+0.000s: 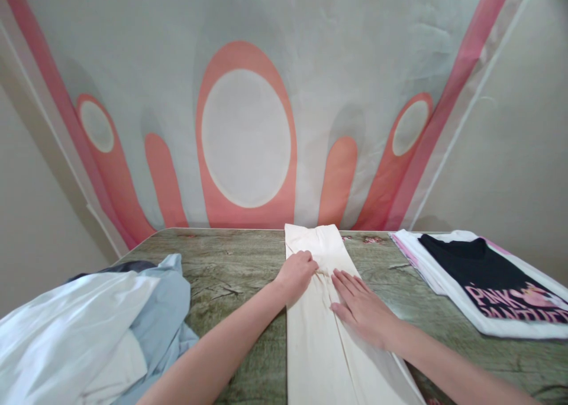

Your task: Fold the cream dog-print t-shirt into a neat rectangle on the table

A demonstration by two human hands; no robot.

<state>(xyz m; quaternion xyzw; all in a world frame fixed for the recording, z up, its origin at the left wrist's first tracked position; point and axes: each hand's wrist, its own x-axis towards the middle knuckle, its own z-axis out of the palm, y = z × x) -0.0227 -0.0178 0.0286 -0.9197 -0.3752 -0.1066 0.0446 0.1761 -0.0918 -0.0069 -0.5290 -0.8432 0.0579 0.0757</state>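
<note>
A cream garment [322,340] lies folded into a long narrow strip down the middle of the wood-grain table [231,269]. My left hand [296,273] rests on its upper part with the fingers curled, pinching a fold of the cream cloth. Just to the right, my right hand [361,307] lies flat on the strip, fingers stretched out and pressed against the fabric.
A heap of white and light blue clothes [97,328] fills the table's left side. At the right lies a stack of folded shirts [483,283], a black one with pink lettering on top. A grey and pink patterned cloth [246,132] hangs behind the table.
</note>
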